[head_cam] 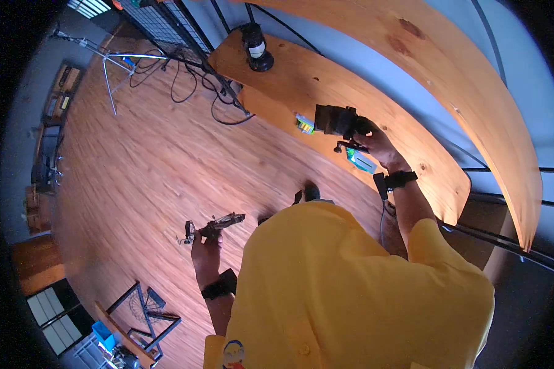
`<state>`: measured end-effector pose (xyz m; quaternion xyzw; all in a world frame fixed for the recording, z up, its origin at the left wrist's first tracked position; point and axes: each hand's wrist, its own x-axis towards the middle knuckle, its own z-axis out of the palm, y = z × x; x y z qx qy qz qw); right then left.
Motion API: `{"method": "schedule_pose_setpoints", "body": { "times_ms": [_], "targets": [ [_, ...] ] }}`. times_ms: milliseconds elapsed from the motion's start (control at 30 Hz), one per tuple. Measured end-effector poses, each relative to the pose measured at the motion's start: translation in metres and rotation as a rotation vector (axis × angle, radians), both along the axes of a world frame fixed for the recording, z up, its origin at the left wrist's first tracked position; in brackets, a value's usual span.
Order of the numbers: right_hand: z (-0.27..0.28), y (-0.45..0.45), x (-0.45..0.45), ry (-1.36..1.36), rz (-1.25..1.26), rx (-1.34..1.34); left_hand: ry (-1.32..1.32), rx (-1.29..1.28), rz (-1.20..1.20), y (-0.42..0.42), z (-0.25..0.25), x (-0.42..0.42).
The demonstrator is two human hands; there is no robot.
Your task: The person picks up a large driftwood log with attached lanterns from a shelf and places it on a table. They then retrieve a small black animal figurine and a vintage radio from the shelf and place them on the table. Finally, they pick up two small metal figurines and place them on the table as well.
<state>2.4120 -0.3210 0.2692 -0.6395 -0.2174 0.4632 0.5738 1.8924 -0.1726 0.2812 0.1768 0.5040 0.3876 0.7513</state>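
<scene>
My left hand [206, 251] is raised over the wooden floor. It grips a small dark metal model [217, 225] with a thin wheel-like ring at one end. At the wooden shelf, my right hand [377, 145] is closed around one end of a black boxy object [334, 120] that looks like an old camera; its exact kind is unclear. A dark pipe-like piece [348, 146] shows just below that hand, and I cannot tell whether it is joined to the black object. Two small colourful packets, one greenish-yellow [305, 123] and one teal [361, 160], lie near the shelf's front edge.
A black lantern [257, 48] stands at the far end of the wooden shelf [295, 74]. Another wooden shelf [466, 87] overhangs it. Black cables [184, 87] and a tripod stand [108, 64] are on the floor beyond. A black-framed table [147, 318] is at lower left.
</scene>
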Motion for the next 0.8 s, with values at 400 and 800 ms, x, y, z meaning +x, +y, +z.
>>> {"method": "schedule_pose_setpoints", "body": {
  "times_ms": [400,800],
  "targets": [
    [-0.092,-0.005,-0.002,-0.099,0.201,-0.260,0.424,0.364,-0.062,-0.026,-0.060,-0.014],
    [-0.219,0.031,0.068,0.119,0.513,-0.389,0.272,0.167,0.402,-0.050,-0.167,-0.001]
  ]
}}
